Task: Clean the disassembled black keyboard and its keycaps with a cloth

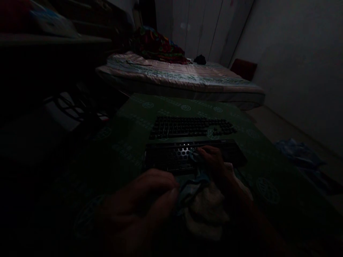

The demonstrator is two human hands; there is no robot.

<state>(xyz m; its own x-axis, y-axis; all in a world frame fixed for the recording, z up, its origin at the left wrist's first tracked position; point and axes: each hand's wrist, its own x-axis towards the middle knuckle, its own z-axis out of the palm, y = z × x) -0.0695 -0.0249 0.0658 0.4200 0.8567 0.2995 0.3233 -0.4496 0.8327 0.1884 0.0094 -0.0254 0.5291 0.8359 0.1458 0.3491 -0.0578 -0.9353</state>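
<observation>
A black keyboard base (171,157), its keycaps off, lies on the green table. My right hand (213,155) reaches over its middle, fingers closed on a bunched end of a pale and bluish cloth (209,203) that touches the base. The rest of the cloth hangs in folds nearer to me, below my right wrist. My left hand (150,192) is closer to the camera, thumb and forefinger pinched at the cloth's left edge. Dim light hides much of its grip. Beyond the base, loose black keycaps (179,126) are laid out in rows in keyboard order.
The green printed cover of the table (128,125) runs under everything. Behind it stands a bed (187,78) with a dark red flowered blanket (160,46). Clothes (300,153) lie on the floor at right. A desk or shelf (91,39) is at left. The room is very dark.
</observation>
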